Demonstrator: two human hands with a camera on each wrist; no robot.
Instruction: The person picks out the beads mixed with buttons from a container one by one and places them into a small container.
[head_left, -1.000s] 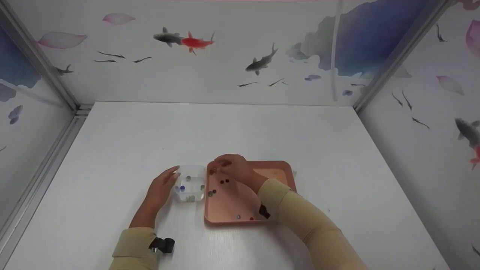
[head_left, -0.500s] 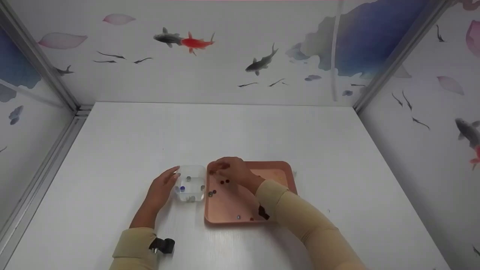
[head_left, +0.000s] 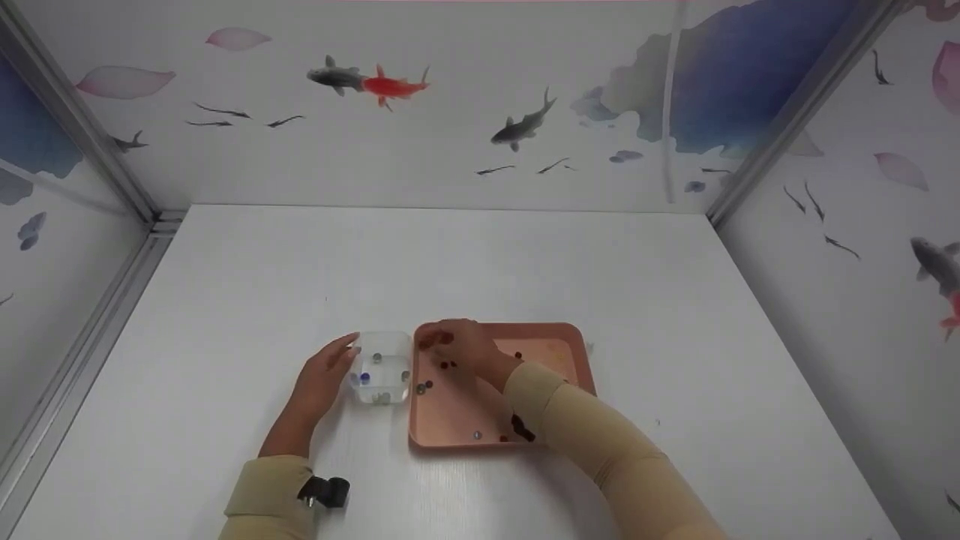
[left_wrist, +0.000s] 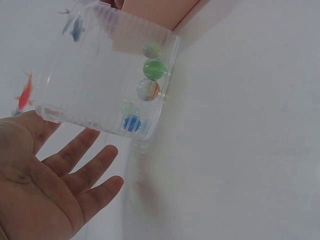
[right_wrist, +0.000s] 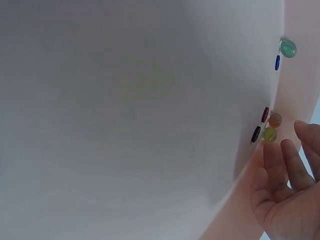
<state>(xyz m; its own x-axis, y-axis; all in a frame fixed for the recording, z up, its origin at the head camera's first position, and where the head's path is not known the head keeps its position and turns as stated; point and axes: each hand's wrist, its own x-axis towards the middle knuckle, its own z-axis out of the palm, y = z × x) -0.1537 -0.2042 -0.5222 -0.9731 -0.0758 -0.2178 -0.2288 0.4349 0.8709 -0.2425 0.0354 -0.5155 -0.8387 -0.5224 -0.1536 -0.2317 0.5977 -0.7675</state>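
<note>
A clear plastic container holds several glass marbles, among them a green marble and a blue marble. My left hand rests against its left side with the fingers extended and spread. To the container's right lies a pinkish-orange tray. Over the tray's far left corner is my right hand, its fingers loosely bent and apart. In the right wrist view those fingertips are close to a yellow marble and an orange marble; nothing shows between them.
Small flat discs lie in the tray along its wall, including a red disc and a blue disc, near a green marble. Another marble sits near the tray's front edge. A white table and patterned walls surround everything.
My right hand and forearm have shifted slightly nearer and to the left over the tray's corner, uncovering a dark piece in the tray. My left hand and the container have stayed put.
</note>
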